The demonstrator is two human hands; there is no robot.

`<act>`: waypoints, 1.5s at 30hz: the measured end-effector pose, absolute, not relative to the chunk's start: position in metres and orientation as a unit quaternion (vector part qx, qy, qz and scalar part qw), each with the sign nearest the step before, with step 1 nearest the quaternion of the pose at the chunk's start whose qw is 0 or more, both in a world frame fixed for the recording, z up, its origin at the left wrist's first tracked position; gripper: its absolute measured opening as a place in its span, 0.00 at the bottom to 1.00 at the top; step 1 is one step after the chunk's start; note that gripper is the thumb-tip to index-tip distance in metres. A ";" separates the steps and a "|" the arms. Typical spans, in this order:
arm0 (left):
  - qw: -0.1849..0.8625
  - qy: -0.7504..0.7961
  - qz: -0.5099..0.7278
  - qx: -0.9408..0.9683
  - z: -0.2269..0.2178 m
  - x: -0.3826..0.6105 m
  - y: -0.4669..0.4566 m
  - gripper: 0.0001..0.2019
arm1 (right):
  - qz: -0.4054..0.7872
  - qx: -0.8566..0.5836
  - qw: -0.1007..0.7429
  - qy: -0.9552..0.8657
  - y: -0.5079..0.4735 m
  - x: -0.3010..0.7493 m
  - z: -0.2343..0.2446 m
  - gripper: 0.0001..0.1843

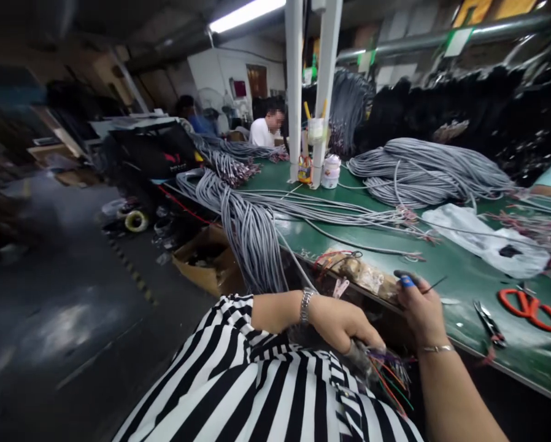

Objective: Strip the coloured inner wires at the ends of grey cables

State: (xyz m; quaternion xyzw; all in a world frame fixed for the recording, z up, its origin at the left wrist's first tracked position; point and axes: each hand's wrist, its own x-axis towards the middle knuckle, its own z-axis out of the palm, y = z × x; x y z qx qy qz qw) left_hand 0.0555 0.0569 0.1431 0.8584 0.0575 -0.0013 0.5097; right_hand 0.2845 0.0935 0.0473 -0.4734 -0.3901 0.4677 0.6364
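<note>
Your left hand [342,320]: curled round wires [390,371], ends loose, apparently unfinished. Your right hand [421,312]: pinching a thin dark item [436,284], kind unclear; wires near and left of it. Farther, on the bench [462,273]: grey cables [321,209], ends already parted.

left grip [342,322]: low, curled | left forearm [278,312]: crosswise | right grip [423,314]: higher, pinched | right forearm [457,387]: angled forward
</note>
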 end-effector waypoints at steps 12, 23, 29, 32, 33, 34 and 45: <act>0.775 0.336 0.359 0.398 0.019 -0.052 -0.013 0.25 | 0.414 -0.455 0.632 -0.471 0.065 0.263 0.044 0.13; 0.744 0.384 0.324 0.439 0.021 -0.025 -0.002 0.27 | 0.723 -0.365 0.432 -0.396 -0.004 0.173 0.026 0.22; 0.747 0.380 0.268 0.476 0.020 -0.022 0.000 0.25 | 0.780 -0.324 0.444 -0.298 0.006 0.162 0.034 0.24; 0.726 0.404 0.266 0.489 0.022 -0.025 -0.005 0.24 | 0.795 -0.326 0.429 -0.277 0.006 0.160 0.026 0.21; 0.716 0.412 0.279 0.490 0.023 -0.026 -0.007 0.24 | 0.808 -0.322 0.412 -0.273 0.006 0.161 0.023 0.21; 0.706 0.416 0.299 0.488 0.023 -0.028 -0.010 0.23 | 0.823 -0.311 0.392 -0.269 0.007 0.163 0.021 0.20; 0.658 0.347 0.237 0.624 0.022 -0.028 -0.008 0.17 | 0.840 -0.314 0.376 -0.234 0.010 0.154 0.016 0.22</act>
